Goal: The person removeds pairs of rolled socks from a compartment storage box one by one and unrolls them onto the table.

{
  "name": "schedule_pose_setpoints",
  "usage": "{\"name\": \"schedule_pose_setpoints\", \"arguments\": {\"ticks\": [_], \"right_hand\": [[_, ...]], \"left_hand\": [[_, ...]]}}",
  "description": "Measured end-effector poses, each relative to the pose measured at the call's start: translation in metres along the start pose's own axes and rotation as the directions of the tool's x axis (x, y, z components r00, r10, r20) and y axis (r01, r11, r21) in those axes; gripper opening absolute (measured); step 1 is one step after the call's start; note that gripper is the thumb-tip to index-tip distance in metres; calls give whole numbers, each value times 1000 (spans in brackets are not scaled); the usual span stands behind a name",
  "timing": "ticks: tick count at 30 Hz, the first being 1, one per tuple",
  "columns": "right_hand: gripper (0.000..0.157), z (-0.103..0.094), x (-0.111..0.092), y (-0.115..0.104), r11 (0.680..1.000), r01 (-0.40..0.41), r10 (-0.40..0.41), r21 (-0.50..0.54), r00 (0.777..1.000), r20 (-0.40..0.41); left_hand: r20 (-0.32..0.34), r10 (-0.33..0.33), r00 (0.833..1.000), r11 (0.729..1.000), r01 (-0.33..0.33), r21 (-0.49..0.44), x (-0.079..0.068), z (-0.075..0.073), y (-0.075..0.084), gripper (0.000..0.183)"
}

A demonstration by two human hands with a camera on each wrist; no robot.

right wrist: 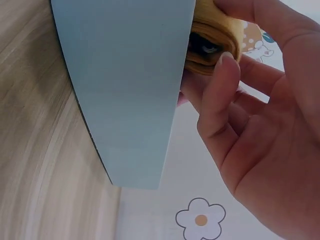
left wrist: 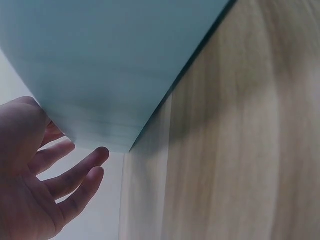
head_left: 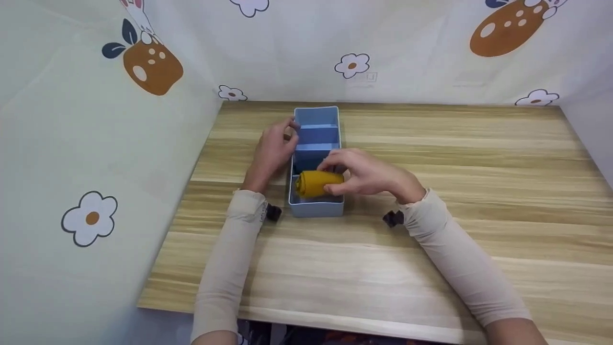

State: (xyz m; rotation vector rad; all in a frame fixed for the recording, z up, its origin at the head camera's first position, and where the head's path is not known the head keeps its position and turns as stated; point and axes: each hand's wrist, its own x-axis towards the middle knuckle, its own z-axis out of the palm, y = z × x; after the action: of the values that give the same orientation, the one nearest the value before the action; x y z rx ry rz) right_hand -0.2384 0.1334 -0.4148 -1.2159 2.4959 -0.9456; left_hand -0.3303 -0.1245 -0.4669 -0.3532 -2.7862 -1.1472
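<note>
A long light-blue box point(head_left: 316, 210) with dividers stands on the table, its length running away from me. My right hand point(head_left: 366, 175) grips a rolled yellow cloth point(head_left: 312, 184) between thumb and fingers, lying crosswise at the box's nearest compartment. In the right wrist view the layered end of the cloth shows above the box rim, with something dark inside the roll. My left hand point(head_left: 275, 146) touches the box's left rim near the middle compartments. Its fingers point(left wrist: 75, 177) are spread and relaxed beside the wall in the left wrist view. Dark blue shows in the compartment behind the cloth; I cannot tell what it is.
The wood-grain table point(head_left: 455, 143) extends to both sides of the box. A printed cloth wall point(head_left: 297, 52) with flowers and orange fruit stands behind and at the left. Small dark devices point(head_left: 393, 218) sit at both wrists.
</note>
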Motion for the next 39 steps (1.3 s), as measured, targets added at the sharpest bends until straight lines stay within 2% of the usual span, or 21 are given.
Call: {"name": "schedule_pose_setpoints", "arguments": {"ticks": [6,12,28,39], "right_hand": [[33,-1,-2,0,999,37,-36,31,999,-30],[32,-5,-14,4,994,44,-37,99,997,-72],[33,-23,-48,36,960,-56,102,275,982,-158],[34,-29,-74,63,938,-115,177,326,970,-166]], "left_hand": [[5,4,1000,1000,-4,10,-1,-1,0,32],[-7,16,1000,1000,-16,4,-1,0,1,33],[-20,-7,1000,999,6,-45,-2,2,0,28],[-46,27,999,999,-29,-45,-1,4,0,32]]}}
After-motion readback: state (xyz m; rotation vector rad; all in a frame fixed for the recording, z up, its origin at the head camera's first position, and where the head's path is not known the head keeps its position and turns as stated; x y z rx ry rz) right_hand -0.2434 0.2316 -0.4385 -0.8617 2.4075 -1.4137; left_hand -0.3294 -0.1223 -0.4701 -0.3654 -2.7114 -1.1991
